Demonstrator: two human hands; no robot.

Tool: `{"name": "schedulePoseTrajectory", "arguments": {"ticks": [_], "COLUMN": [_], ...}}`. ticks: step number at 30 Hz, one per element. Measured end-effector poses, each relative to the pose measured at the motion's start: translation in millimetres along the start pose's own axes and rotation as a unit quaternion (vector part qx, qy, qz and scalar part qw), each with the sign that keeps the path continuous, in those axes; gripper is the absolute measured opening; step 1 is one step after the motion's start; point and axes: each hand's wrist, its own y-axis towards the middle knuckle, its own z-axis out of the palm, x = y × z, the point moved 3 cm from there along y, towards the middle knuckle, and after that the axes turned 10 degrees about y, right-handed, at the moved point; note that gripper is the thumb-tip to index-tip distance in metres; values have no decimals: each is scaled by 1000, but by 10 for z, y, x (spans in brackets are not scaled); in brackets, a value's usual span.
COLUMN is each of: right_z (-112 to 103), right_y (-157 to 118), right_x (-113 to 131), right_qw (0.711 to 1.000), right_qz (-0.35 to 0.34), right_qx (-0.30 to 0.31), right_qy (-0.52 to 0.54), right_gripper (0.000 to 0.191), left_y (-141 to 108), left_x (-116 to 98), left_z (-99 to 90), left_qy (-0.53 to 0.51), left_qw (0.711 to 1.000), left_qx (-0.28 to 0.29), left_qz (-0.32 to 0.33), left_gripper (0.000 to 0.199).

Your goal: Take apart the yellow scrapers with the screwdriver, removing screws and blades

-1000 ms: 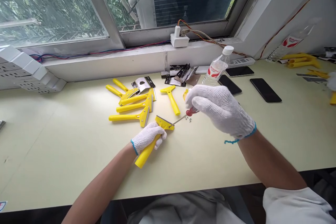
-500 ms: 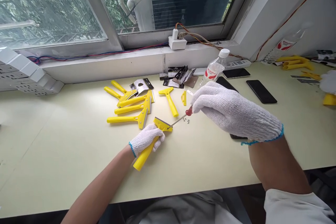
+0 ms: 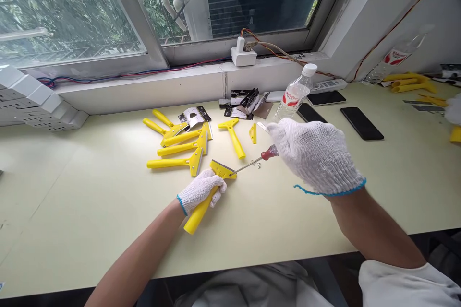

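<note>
Table (image 3: 108, 249): spreading beneath both hands. Bottle (image 3: 293, 96): standing just beyond right hand (image 3: 313, 156), base partly hidden. Right hand: gripping screwdriver (image 3: 270, 152), tip meeting head of held scraper (image 3: 197, 216). Left hand (image 3: 203, 189): wrapping fingers around that scraper, below its head. Loose yellow scrapers (image 3: 173, 164): lying beyond left hand. Phones (image 3: 362, 123): lying beyond right hand, one partly covered. Small yellow piece (image 3: 254, 133): lying leftward of right hand. Screws (image 3: 259, 165): scattering between hands, beside screwdriver shaft.
</note>
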Motion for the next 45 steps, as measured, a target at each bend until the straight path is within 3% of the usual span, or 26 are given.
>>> {"name": "schedulePoseTrajectory", "arguments": {"ticks": [3,6,11,14,16,19,21,24,28,31,33,35,37,39,42,44,45], "right_z": [-100,-197,-205,-125,-92,-83,-86,-117,-132,-119,-118,-126,-128,-137,-161,-152,-139], "right_y": [-24,-3,50,62,65,54,51,61,64,59,44,25,22,29,43,57,67], "right_x": [69,158,183,134,52,-48,-60,19,181,194,132,78,63,87,150,164,148], "right_qw": [994,976,946,962,989,987,988,990,957,972,993,988,989,987,962,958,968], "right_qz": [-78,-149,-146,-70,17,71,35,-66,-160,-95,-1,43,8,-67,-155,-143,-106], "right_qx": [70,146,196,176,128,100,109,124,188,165,121,101,114,144,185,192,181], "right_qy": [-36,65,214,198,77,-100,-109,4,152,135,8,-105,-96,4,131,156,139], "right_gripper": [27,11,19,18,18,42,38,17,15,13,21,32,28,17,15,11,11], "left_y": [10,30,37,12,-6,-18,-16,-6,-11,-32,-46,-54,-54,-48,-35,-29,-27], "left_x": [2,18,16,-35,-73,-95,-89,-65,-48,-77,-102,-117,-117,-108,-85,-72,-67], "left_z": [15,27,27,29,33,41,46,46,31,26,30,35,35,33,28,25,24], "left_qy": [8,10,7,8,7,-6,-17,-23,-25,-19,-14,-11,-11,-14,-16,-15,-15], "left_qw": [1000,1000,1000,1000,1000,1000,1000,1000,1000,1000,1000,1000,1000,999,999,999,999], "left_qx": [1,6,-1,-10,-17,-19,-15,-6,-9,-19,-20,-23,-27,-29,-29,-29,-30], "left_qz": [13,23,14,18,23,18,17,12,-10,-10,-6,-4,-2,4,12,11,9], "left_gripper": [25,25,24,25,26,24,23,22,21,21,21,20,21,20,20,20,20]}}
